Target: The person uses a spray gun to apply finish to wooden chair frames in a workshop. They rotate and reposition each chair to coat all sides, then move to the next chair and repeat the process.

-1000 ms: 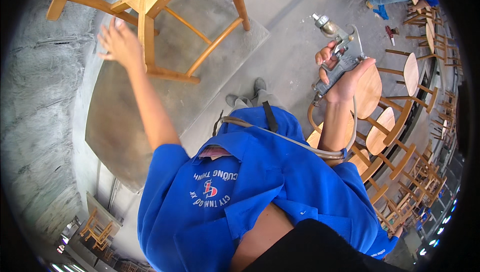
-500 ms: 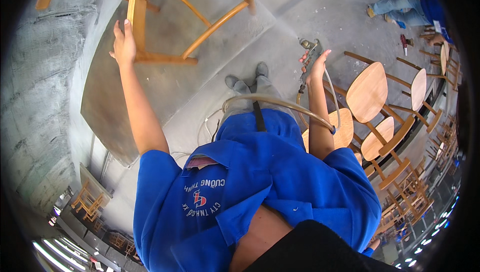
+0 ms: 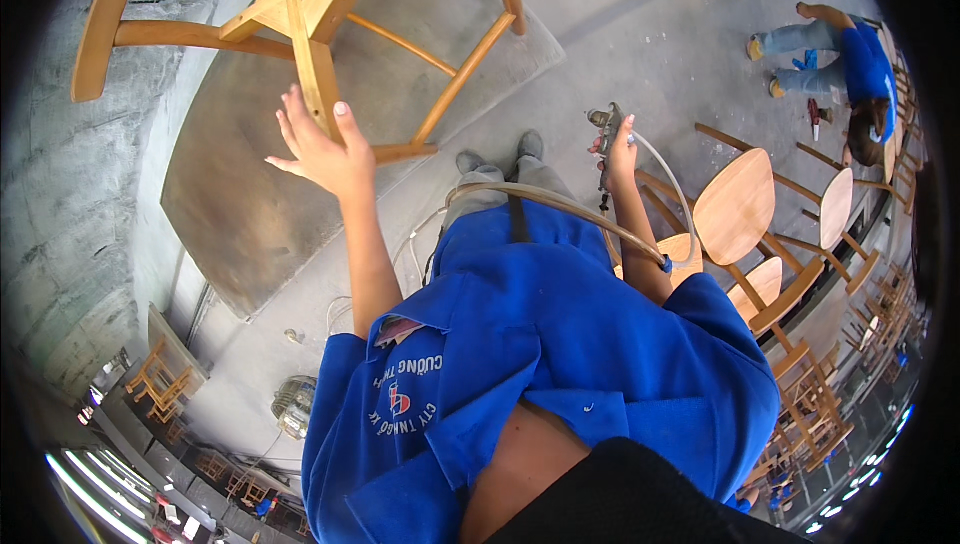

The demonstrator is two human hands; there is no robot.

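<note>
A light wooden chair frame (image 3: 318, 79) fills the upper left, its legs and rails angled, its top cut off by the view's edge. My left hand (image 3: 335, 154) is at the lower end of one of its wooden members, fingers spread, not wrapped around it. Whether the palm touches the wood, I cannot tell. On the right, my right hand (image 3: 621, 156) grips a metal spray gun (image 3: 604, 122), its nozzle toward the upper left. A pale hose (image 3: 672, 169) curves down from the gun, and a thicker brown hose (image 3: 570, 206) crosses in front of my waist.
Beneath the chair frame lies a stained brown-grey board (image 3: 250, 204). Several wooden chairs (image 3: 735, 206) stand close to my right arm. Farther right, a person in blue (image 3: 868, 59) bends beside more chairs. A grey wall (image 3: 70, 144) runs along the left. A round metal fan-like thing (image 3: 293, 406) sits behind my left side.
Mist that came from the spray gun no longer shows. The chair frame has turned and shifted; my left hand has moved right and spread its fingers. The other person has bent farther down.
</note>
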